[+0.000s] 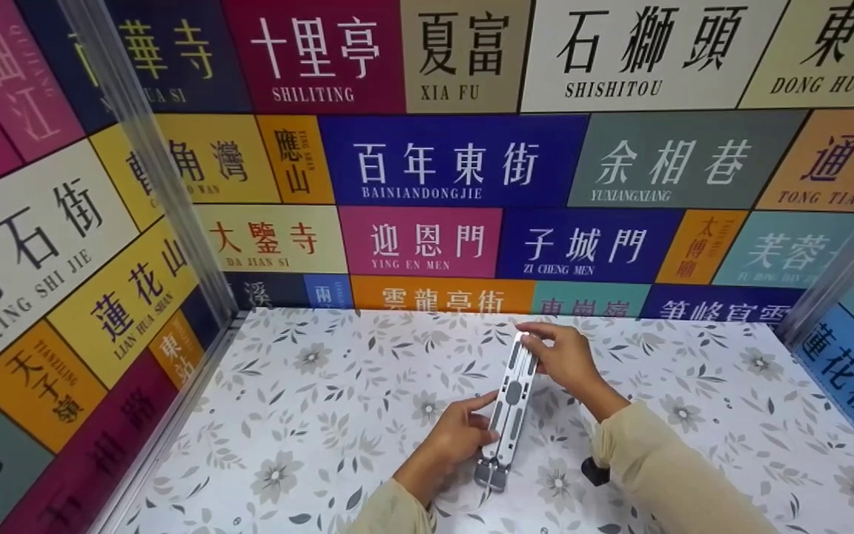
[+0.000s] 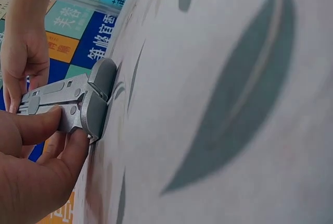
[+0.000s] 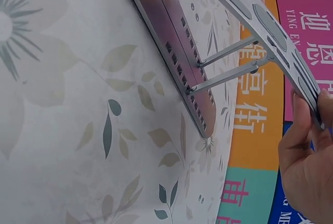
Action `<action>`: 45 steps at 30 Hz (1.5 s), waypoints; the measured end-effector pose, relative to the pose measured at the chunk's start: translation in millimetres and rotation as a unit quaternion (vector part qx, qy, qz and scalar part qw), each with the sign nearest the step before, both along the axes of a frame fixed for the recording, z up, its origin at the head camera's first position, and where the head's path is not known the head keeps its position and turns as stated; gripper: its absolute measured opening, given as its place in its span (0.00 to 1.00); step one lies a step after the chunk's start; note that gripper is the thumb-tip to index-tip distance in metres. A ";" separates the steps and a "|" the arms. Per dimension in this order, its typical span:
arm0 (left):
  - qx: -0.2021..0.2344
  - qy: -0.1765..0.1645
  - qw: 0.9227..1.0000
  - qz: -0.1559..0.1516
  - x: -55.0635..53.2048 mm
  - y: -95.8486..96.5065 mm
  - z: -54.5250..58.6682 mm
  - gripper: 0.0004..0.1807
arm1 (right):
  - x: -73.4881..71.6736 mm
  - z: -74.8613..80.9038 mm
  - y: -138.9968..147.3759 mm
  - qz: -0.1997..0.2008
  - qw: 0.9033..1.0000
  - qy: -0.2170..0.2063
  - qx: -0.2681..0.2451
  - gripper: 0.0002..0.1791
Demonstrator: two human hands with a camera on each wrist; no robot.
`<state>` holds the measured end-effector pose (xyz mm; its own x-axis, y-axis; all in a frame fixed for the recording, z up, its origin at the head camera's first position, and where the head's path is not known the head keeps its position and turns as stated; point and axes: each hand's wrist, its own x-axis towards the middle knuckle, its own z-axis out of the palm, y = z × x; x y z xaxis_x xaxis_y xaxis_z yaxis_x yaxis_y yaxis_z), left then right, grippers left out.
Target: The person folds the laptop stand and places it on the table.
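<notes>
A silver folding laptop stand stands on the tabletop, its two long arms folded close side by side. In the right wrist view, its upper arm is raised from the slotted base rail, with thin struts between them. My left hand grips the near end, thumb on top, beside the grey end hooks. At the far, raised end, my right hand pinches the tip of the arm between thumb and fingers.
A white tabletop with a grey flower and leaf pattern lies beneath. Panels with coloured signs stand behind and at both sides, with clear corner posts. A small dark object shows by the right sleeve.
</notes>
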<state>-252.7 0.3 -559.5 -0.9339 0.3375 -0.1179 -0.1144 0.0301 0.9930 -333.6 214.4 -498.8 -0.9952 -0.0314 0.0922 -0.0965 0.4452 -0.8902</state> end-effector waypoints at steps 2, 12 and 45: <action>0.002 -0.002 1.000 -0.003 -1.3 -1.9 0.1 0.39 | 1.9 0.3 -0.1 -0.003 1.000 0.000 -0.001 0.17; -0.008 -0.016 0.999 -0.039 -9.7 -14.9 2.1 0.40 | 10.1 0.5 -2.9 -0.041 0.999 0.012 0.029 0.17; -0.079 -0.015 0.987 -0.139 -38.6 -38.8 6.2 0.39 | 46.6 -0.1 -10.6 -0.145 0.987 0.053 0.035 0.15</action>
<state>-291.3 -38.5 -553.4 -0.8033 0.5552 -0.2157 -0.1092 0.2187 0.9697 -286.9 203.8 -498.8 -0.9478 0.2444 0.2046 -0.0471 0.5275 -0.8482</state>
